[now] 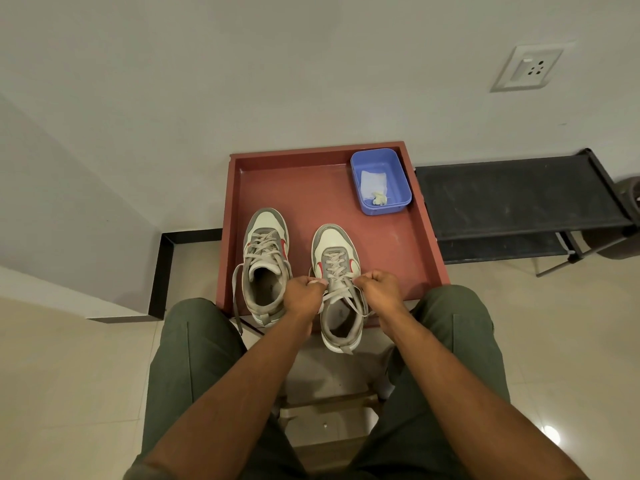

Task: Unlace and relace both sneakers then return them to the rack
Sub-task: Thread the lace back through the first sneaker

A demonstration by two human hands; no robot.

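Head view: two grey-and-white sneakers stand toe-away on the red tray [420,216], near its front edge. Left hand [303,294] and right hand [381,289], fingers curled, each pinch a flat woven lace end of the right sneaker [337,271], drawn sideways across its long axis. The left sneaker [265,261] trails loose laces.
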